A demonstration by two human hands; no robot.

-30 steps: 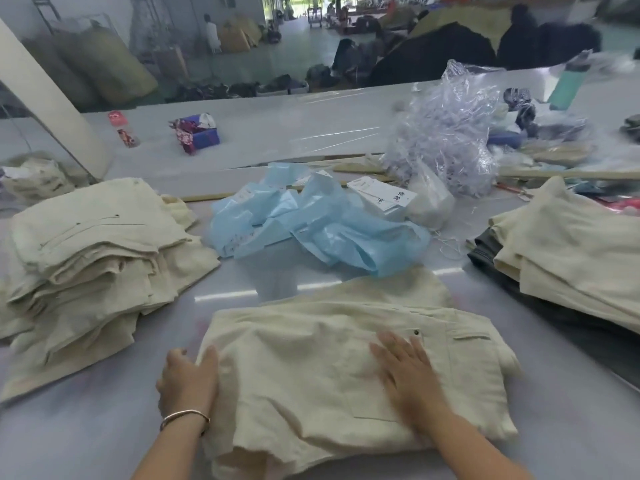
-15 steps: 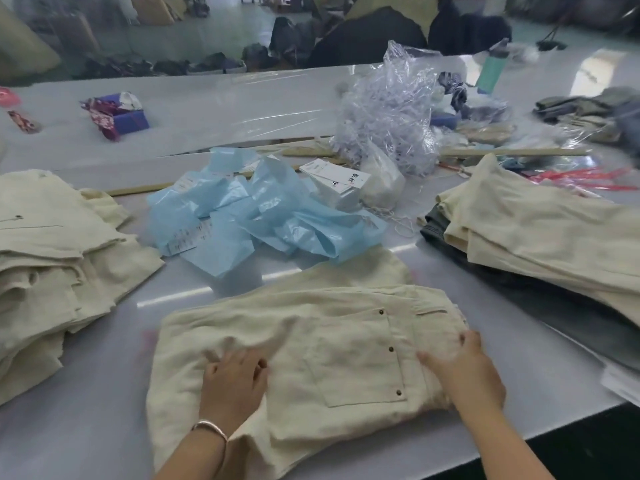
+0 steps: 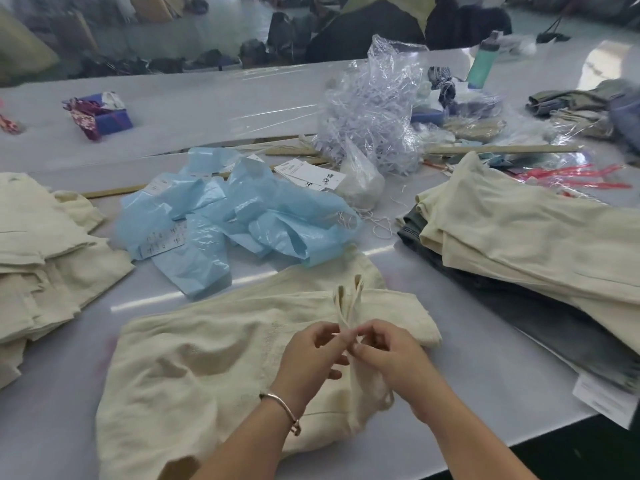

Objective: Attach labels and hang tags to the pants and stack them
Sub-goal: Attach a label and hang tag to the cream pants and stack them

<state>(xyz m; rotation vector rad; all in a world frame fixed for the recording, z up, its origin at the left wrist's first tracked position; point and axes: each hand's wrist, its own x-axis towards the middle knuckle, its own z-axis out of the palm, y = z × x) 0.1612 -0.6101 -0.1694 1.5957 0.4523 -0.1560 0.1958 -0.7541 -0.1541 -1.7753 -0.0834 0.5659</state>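
Note:
Folded cream pants (image 3: pixel 214 358) lie on the grey table in front of me. Their cream drawstring (image 3: pixel 348 303) loops up from the waistband. My left hand (image 3: pixel 311 355), with a bracelet on the wrist, and my right hand (image 3: pixel 388 355) meet over the pants, fingertips pinching the drawstring's ends. White hang tags (image 3: pixel 311 173) lie behind the blue plastic. A stack of cream pants (image 3: pixel 45 251) sits at the left. Another pile of cream pants (image 3: pixel 526 237) lies at the right on dark ones.
Crumpled blue plastic bags (image 3: pixel 242 220) with labels lie just beyond the pants. A clear bag of white tag strings (image 3: pixel 374 105) and a white pouch (image 3: pixel 360 178) stand behind. A green bottle (image 3: pixel 483 64) and cloth clutter sit far right. The table's front edge (image 3: pixel 554 434) drops off at lower right.
The pants were turned over, hiding the back pocket. Both hands left the flat fabric and came together at the middle, taking up the drawstring. The camera shifted right.

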